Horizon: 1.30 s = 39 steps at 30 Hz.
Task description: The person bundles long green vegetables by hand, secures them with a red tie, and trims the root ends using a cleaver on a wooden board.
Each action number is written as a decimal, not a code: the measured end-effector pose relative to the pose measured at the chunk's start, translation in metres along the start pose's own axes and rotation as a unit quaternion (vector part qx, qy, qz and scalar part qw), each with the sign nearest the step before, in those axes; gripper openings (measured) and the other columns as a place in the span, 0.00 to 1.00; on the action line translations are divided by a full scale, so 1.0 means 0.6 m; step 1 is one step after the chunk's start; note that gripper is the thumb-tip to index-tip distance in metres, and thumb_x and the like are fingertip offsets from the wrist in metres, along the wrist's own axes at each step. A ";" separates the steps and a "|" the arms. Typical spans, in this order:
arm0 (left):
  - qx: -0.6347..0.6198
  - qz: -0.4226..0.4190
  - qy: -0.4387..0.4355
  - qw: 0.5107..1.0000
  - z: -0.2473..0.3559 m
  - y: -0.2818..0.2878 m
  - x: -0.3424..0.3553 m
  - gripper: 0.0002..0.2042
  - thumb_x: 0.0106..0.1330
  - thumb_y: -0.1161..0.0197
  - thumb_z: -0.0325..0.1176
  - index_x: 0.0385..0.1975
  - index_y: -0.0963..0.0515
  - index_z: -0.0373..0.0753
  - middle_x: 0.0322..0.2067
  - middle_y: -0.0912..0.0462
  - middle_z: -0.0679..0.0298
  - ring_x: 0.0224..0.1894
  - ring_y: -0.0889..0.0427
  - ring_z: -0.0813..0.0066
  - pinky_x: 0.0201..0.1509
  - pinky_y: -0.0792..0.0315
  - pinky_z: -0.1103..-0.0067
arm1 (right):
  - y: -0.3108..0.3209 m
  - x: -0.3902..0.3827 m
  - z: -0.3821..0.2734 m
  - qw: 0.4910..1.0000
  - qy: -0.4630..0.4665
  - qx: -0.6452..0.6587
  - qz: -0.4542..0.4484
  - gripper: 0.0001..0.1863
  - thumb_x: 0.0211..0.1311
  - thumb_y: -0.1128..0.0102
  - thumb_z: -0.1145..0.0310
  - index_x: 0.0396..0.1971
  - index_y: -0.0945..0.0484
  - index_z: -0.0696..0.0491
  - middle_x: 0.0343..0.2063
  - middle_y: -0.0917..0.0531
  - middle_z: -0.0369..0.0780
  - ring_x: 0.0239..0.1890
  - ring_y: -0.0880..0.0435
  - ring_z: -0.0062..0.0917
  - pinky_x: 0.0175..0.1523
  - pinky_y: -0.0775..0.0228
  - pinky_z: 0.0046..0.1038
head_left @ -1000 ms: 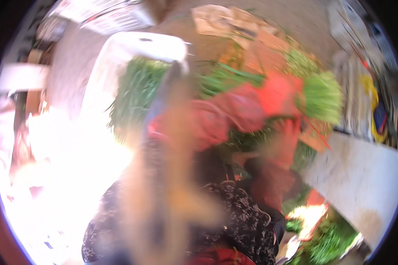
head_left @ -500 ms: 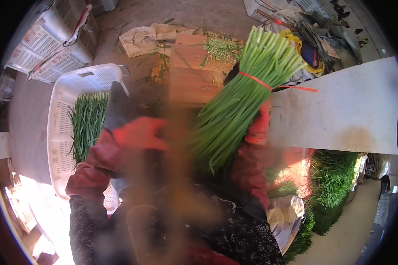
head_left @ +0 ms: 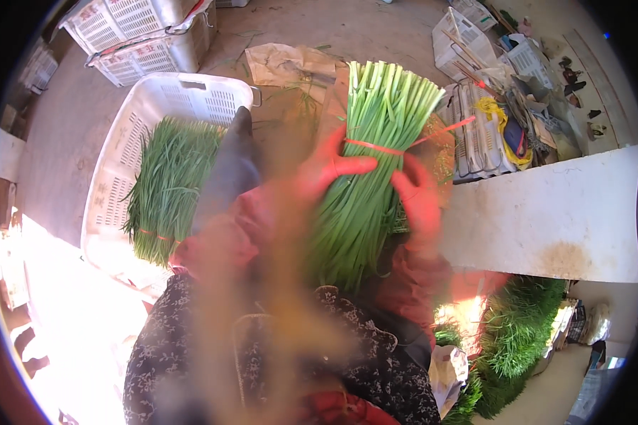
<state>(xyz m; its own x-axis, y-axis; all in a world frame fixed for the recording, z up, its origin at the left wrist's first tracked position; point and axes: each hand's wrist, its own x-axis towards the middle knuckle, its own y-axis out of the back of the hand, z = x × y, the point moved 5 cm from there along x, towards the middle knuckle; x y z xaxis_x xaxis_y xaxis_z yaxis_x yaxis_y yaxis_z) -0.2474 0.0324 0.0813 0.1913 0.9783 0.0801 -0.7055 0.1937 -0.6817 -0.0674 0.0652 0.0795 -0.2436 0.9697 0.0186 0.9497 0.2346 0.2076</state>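
Note:
A thick bundle of green garlic chives (head_left: 365, 205) stands before me, pale cut ends up and a little to the right, leaves spreading down toward my lap. A red tie (head_left: 376, 146) circles it just below the cut ends, one loose end sticking out to the right. My left hand (head_left: 333, 164), in a red glove, grips the bundle's left side at the tie, thumb across the front. On the right side my right hand (head_left: 420, 202), gloved in red too, clasps it slightly lower. Some fingers of both hands are hidden behind the stalks.
A white crate (head_left: 110, 191) at the left holds more chives (head_left: 174, 184). Stacked crates (head_left: 138, 60) stand behind it. A white slab (head_left: 546, 219) juts in from the right, with loose chives (head_left: 521, 326) below it. A brownish blur covers part of the middle.
My left hand has come from the left onto the bundle. The bundle has turned more upright and shifted slightly down, and my view has swung left.

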 end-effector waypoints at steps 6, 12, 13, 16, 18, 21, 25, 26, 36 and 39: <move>0.107 0.073 0.021 0.991 0.002 -0.011 -0.004 0.40 0.50 0.27 0.33 0.64 0.40 0.35 0.52 0.25 0.57 0.47 0.22 0.70 0.50 0.26 0.74 | -0.018 -0.024 -0.180 0.956 0.121 -0.264 0.033 0.21 0.57 0.37 0.71 0.52 0.22 0.49 0.28 0.18 0.37 0.29 0.18 0.23 0.35 0.27 0.29; 0.210 0.094 -0.002 0.973 -0.010 -0.036 -0.007 0.42 0.46 0.25 0.39 0.62 0.38 0.33 0.48 0.23 0.56 0.47 0.22 0.69 0.51 0.27 0.74 | -0.058 0.040 -0.179 0.720 0.316 -0.618 -0.007 0.06 0.60 0.42 0.63 0.31 0.21 0.48 0.23 0.19 0.40 0.26 0.19 0.36 0.31 0.28 0.34; 0.220 0.089 0.003 0.972 -0.013 -0.041 -0.008 0.42 0.46 0.25 0.40 0.62 0.38 0.33 0.48 0.22 0.55 0.47 0.21 0.67 0.51 0.27 0.73 | -0.026 0.052 -0.194 0.753 0.327 -0.563 0.095 0.06 0.60 0.41 0.64 0.33 0.19 0.48 0.24 0.19 0.39 0.25 0.20 0.32 0.31 0.29 0.30; 0.298 0.105 -0.030 0.948 -0.009 -0.036 -0.016 0.43 0.46 0.25 0.42 0.61 0.38 0.31 0.48 0.22 0.52 0.50 0.21 0.62 0.53 0.28 0.71 | 0.043 0.057 -0.245 0.825 0.314 -0.416 0.217 0.05 0.60 0.40 0.67 0.35 0.18 0.48 0.25 0.19 0.38 0.23 0.22 0.26 0.31 0.30 0.25; 0.309 0.106 -0.022 0.945 -0.003 -0.039 -0.018 0.44 0.46 0.25 0.44 0.62 0.39 0.31 0.49 0.22 0.51 0.51 0.22 0.60 0.54 0.29 0.71 | 0.055 0.054 -0.248 0.867 0.286 -0.332 0.240 0.05 0.60 0.39 0.67 0.35 0.18 0.48 0.25 0.19 0.37 0.22 0.23 0.23 0.30 0.31 0.23; 0.319 0.098 0.002 0.943 0.007 -0.047 -0.023 0.46 0.45 0.25 0.45 0.63 0.40 0.30 0.51 0.23 0.49 0.54 0.23 0.58 0.55 0.30 0.70 | -0.019 0.029 -0.225 0.821 0.320 -0.468 0.065 0.07 0.58 0.37 0.67 0.36 0.18 0.49 0.23 0.20 0.36 0.22 0.23 0.24 0.29 0.31 0.24; 0.350 0.099 0.008 0.932 -0.004 -0.048 -0.025 0.46 0.45 0.25 0.47 0.62 0.40 0.30 0.51 0.23 0.48 0.55 0.24 0.57 0.56 0.31 0.69 | -0.026 0.041 -0.208 0.778 0.350 -0.513 0.094 0.06 0.58 0.37 0.64 0.33 0.18 0.48 0.24 0.18 0.38 0.24 0.20 0.32 0.30 0.29 0.28; 0.350 0.099 0.007 0.931 -0.006 -0.047 -0.026 0.46 0.45 0.25 0.47 0.62 0.40 0.30 0.51 0.23 0.48 0.55 0.24 0.57 0.56 0.31 0.69 | -0.029 0.047 -0.205 0.743 0.336 -0.573 0.086 0.06 0.58 0.37 0.63 0.32 0.19 0.48 0.25 0.18 0.39 0.25 0.19 0.34 0.30 0.29 0.30; 0.376 0.095 0.009 0.922 -0.012 -0.057 -0.031 0.44 0.45 0.26 0.46 0.61 0.39 0.31 0.49 0.23 0.47 0.53 0.23 0.51 0.54 0.30 0.68 | 0.054 0.058 -0.264 0.822 0.299 -0.465 0.137 0.09 0.62 0.41 0.62 0.40 0.19 0.46 0.22 0.18 0.41 0.22 0.20 0.35 0.26 0.31 0.30; 0.398 0.110 0.015 0.911 -0.020 -0.057 -0.032 0.43 0.45 0.26 0.46 0.60 0.39 0.32 0.47 0.21 0.47 0.51 0.23 0.50 0.52 0.29 0.67 | -0.001 0.043 -0.237 0.806 0.258 -0.531 0.033 0.12 0.61 0.42 0.62 0.44 0.19 0.43 0.26 0.17 0.41 0.28 0.18 0.37 0.32 0.27 0.32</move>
<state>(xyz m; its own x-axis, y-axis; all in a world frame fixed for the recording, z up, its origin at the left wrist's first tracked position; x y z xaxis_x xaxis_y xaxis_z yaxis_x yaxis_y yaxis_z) -0.2186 0.0061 0.0944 -0.0034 0.9997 -0.0228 -0.9979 -0.0020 0.0644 -0.1022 0.0804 0.2191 -0.5095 0.7556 0.4116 0.3258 -0.2733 0.9051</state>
